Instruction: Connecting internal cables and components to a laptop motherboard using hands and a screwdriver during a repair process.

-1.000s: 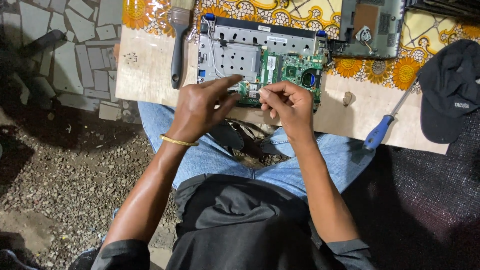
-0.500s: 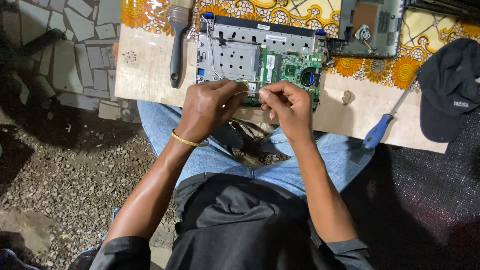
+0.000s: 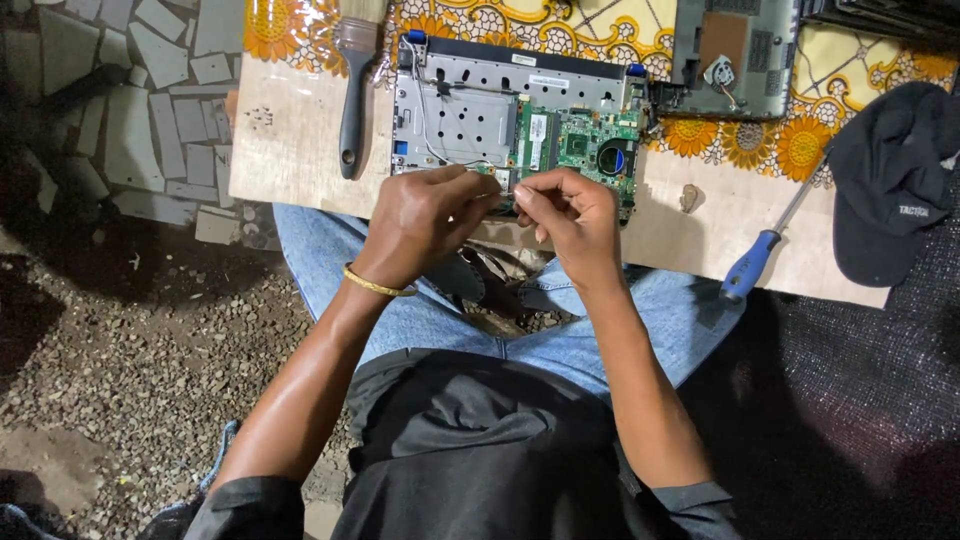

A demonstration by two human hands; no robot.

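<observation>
An opened laptop base (image 3: 470, 110) with a silver metal frame and a green circuit board (image 3: 585, 140) lies on a wooden board (image 3: 290, 150) across my lap. My left hand (image 3: 420, 225) and my right hand (image 3: 570, 215) meet at the near edge of the laptop base. Their fingertips pinch a small part between them, which is too small to identify. A thin wire runs over the silver frame toward my left fingers. My left wrist wears a gold bangle.
A black-handled paintbrush (image 3: 352, 100) lies left of the laptop. A blue-handled screwdriver (image 3: 765, 250) rests at the right, beside a black cap (image 3: 890, 190). Another grey laptop part (image 3: 735, 55) sits on the flowered yellow cloth (image 3: 800, 140). Gravel and paving stones lie to the left.
Both hands stay at the laptop's near edge. My left fingers have curled in closer to my right fingertips.
</observation>
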